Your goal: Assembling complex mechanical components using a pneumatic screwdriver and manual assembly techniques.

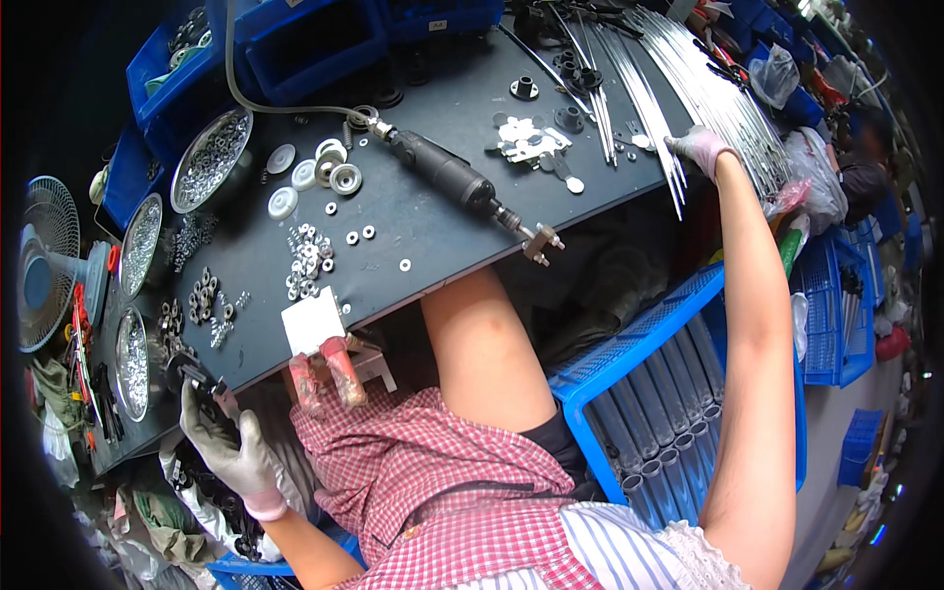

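Observation:
My right hand (pixel 702 149), in a pale glove, reaches out over the table's right end. Its fingers are closed at a narrow bundle of thin metal rods (pixel 644 108); how many they grip cannot be made out. Beside it a larger pile of shiny rods (pixel 713 93) fans out. My left hand (pixel 236 454), also gloved, is raised off the table's front left edge. Its fingers curl around a small black part (pixel 205 385), whose exact kind is partly hidden by the glove.
A black air-powered tool (pixel 442 169) with a hose lies mid-table. Nuts and washers (pixel 310 258), white discs (pixel 283 203) and metal bowls of small hardware (pixel 211 162) are on the left. A red-handled clamp fixture (pixel 339 364) juts from the front edge. A blue crate of tubes (pixel 590 433) stands right.

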`<state>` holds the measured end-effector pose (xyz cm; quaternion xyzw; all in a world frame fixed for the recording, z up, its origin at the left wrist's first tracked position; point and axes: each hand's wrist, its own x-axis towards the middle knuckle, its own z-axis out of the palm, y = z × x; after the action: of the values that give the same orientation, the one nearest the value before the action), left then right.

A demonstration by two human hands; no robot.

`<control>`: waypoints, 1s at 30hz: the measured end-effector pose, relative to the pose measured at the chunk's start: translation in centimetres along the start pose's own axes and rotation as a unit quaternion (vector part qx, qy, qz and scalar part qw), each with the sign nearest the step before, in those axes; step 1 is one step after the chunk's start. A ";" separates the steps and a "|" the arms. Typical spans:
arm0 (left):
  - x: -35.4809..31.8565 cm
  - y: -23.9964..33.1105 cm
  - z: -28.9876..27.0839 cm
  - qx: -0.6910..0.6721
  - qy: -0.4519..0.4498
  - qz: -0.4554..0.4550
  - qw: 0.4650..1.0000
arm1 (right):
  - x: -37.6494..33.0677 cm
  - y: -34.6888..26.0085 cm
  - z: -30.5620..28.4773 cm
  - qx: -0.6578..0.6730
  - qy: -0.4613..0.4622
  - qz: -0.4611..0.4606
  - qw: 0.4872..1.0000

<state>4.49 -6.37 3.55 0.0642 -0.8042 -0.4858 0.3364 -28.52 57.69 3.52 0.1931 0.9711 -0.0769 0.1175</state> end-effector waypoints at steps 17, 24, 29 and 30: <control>-2.7 2.9 -1.7 -0.098 -0.065 -0.052 0.992 | -22.6 -4.2 5.1 0.836 -0.150 -0.270 0.454; 0.3 8.9 -0.1 -0.406 -0.104 -0.094 0.903 | -32.4 -20.6 4.5 0.864 -0.206 -0.361 0.283; -1.5 7.3 -0.1 -0.676 -0.179 -0.129 0.703 | -36.8 -28.1 5.7 0.848 -0.256 -0.392 0.248; -1.8 6.9 0.6 -0.756 -0.207 -0.116 0.610 | -37.6 -28.6 5.9 0.849 -0.262 -0.391 0.240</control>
<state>7.06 -1.62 8.18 -0.2220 -0.1855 -0.9567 0.0310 -4.85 17.00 10.49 -0.2541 0.2128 -0.9393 0.0885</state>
